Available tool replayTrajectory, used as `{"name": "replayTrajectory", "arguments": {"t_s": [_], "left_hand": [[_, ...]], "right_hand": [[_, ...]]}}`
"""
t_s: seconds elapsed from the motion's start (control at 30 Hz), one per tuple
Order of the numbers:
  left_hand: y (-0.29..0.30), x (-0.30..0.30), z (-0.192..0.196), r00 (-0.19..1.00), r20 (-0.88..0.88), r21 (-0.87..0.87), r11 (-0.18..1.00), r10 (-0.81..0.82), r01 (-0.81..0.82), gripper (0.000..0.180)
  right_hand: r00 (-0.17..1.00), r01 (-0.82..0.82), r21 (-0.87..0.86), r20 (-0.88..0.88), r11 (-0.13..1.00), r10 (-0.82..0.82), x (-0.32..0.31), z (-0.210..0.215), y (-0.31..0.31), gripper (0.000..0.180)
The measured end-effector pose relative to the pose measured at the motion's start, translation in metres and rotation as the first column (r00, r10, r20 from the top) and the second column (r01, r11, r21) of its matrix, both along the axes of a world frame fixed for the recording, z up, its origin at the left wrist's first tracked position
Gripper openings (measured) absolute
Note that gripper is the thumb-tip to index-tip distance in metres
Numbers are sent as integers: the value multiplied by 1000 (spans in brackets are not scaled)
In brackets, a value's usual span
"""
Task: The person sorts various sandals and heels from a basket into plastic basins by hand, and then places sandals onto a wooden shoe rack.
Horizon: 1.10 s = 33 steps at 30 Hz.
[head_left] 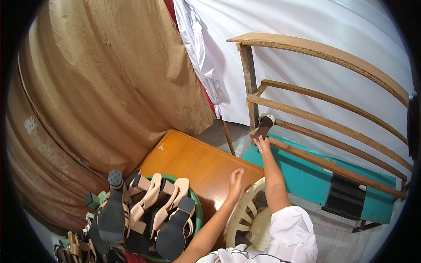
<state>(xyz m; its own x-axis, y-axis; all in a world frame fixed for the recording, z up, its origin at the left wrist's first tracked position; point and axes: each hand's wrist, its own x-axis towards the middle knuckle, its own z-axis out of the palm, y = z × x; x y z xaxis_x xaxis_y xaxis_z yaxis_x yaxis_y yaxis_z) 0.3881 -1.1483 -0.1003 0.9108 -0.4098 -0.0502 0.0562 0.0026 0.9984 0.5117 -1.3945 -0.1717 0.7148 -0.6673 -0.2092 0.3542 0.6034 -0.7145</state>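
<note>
My right hand (262, 144) reaches forward and grips a sandal (264, 126) with a dark brown sole and a pale strap. The sandal is at the left end of the lower rails of a wooden rack (302, 110). My left hand (236, 183) hangs over the orange-brown wooden table (177, 153), its fingers curled together with nothing seen in them. On the table's near left, a green basin (199, 215) is heaped with several heeled sandals, among them a beige sandal (152, 193) and a black-soled sandal (175, 234).
A cream plastic chair (239, 215) stands close to me, beside the table. Under the rack is a teal bench (302, 184) with a black patch (344, 195). Brown cloth (101, 79) hangs at left, white cloth (302, 17) behind the rack. More sandals (76, 250) lie at lower left.
</note>
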Motion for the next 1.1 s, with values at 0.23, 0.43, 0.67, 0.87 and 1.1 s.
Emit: {"name": "replayTrajectory", "arguments": {"t_s": [0.23,0.43,0.67,0.87,1.1], "left_hand": [[-2,-12,16,940,-341,-90,995,12,-45,45],[5,-23,15,935,-348,-160,979,65,-128,42],[36,-59,76,988,-105,-305,942,114,-141,38],[109,-112,155,997,70,-531,847,27,14,42],[252,-157,197,826,429,-552,830,365,-80,49]], "right_hand": [[974,121,-126,-178,985,-143,14,-4,11,67],[972,50,-227,-215,973,-100,-10,-8,28,71],[986,102,-274,-101,956,-134,-58,59,148,69],[943,-84,-563,220,822,248,-109,190,260,56],[661,-266,-629,433,731,613,-202,295,415,49]]}}
